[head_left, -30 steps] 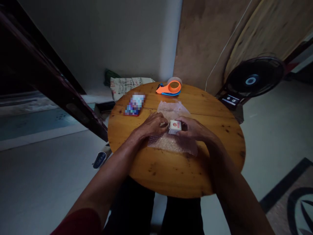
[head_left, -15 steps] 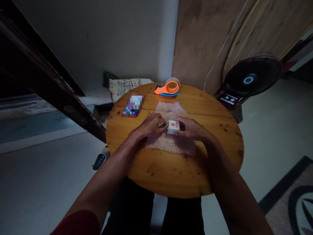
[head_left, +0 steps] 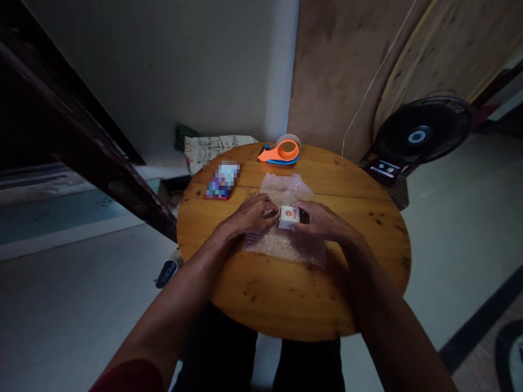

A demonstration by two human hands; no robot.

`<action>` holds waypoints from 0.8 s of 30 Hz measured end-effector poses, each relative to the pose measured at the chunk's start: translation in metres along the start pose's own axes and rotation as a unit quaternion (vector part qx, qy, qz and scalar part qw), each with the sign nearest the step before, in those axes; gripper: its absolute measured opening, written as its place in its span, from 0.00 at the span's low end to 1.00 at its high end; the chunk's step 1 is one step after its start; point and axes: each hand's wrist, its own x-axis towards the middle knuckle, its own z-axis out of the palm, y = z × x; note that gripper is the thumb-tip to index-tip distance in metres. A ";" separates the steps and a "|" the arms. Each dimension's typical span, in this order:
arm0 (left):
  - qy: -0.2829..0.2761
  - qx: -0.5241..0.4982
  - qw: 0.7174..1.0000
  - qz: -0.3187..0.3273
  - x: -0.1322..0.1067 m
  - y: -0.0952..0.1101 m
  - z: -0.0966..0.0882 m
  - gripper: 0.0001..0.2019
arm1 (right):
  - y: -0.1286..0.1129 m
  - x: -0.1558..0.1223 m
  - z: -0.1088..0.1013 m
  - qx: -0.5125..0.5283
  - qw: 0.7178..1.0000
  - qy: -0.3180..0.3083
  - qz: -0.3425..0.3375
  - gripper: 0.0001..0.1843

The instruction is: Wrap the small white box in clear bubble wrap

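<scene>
A small white box (head_left: 289, 216) with a red round mark on its top sits over a sheet of bubble wrap (head_left: 286, 247). My right hand (head_left: 322, 219) grips the box from its right side, thumb at the near edge and fingers at the far one. Close to the box's left side, my left hand (head_left: 254, 213) has its fingers curled together on the left edge of the bubble wrap. Its fingertips are partly hidden. The sheet lies flat on the table, spreading both beyond and in front of the hands.
On the round wooden table (head_left: 355, 185), an orange and blue tape dispenser (head_left: 281, 152) stands at the far edge. A phone (head_left: 223, 181), blurred out, lies at the left. A black fan (head_left: 419, 133) stands past the right edge, and a printed sack (head_left: 210, 149) is behind the table.
The view has shifted slightly, so everything appears a little lower. Both hands keep almost the same places beside the box, which has barely moved on the wrap.
</scene>
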 end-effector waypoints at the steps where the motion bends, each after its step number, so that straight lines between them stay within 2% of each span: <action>1: 0.001 0.001 1.000 -0.001 0.000 0.000 0.000 0.12 | 0.000 0.000 0.000 -0.004 1.000 0.000 0.001 0.21; 17: -0.001 0.002 1.000 0.006 0.000 0.001 -0.002 0.11 | -0.002 -0.001 0.002 -0.035 0.999 0.014 0.009 0.19; 22: -0.004 0.008 1.000 0.001 -0.001 0.005 -0.004 0.11 | 0.003 -0.002 0.003 -0.003 0.999 0.023 -0.023 0.30; 24: 0.001 -0.002 1.000 -0.005 0.000 0.004 -0.001 0.11 | 0.006 -0.003 0.003 0.013 0.999 0.019 -0.032 0.30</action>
